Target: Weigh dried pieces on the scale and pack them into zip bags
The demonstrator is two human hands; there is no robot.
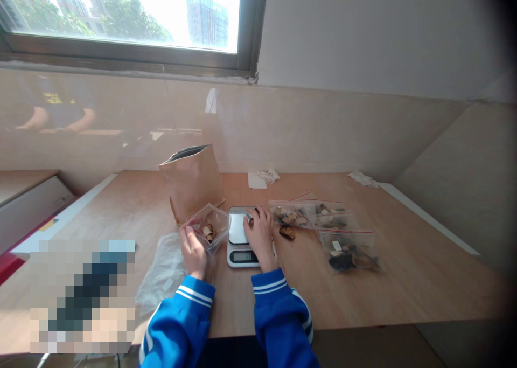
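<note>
On the left of the counter (424, 282) a pixelated patch covers the near left corner, and I can't make out what it hides. Next along, a limp plastic bag (161, 276) lies nearer the front edge than the paper bag (194, 185), which stands upright with its mouth open. On my feed the left hand (193, 252) is pinched closed on the left side of a clear pouch (220, 222) with brown-and-pale pieces (208, 232) inside. I judge the pouch light, floppy and slick; I would hold it by the rim, where it can't fold in.

Just right of it sits the scale (238, 230), its readout too small for me to read. The right hand (262, 236) is half curled over the pan, fingers over a brown chunk (251, 222); I can't tell whether they grip it. The chunk looks dry, light and perhaps brittle, so I'd take it by its sides, gently.

Just beyond the scale's right side a loose chunk (287, 233) lies on the counter. Filled zip bags (351, 257) overlap further right, and crumpled tissue (363, 179) rests by the far right corner.
</note>
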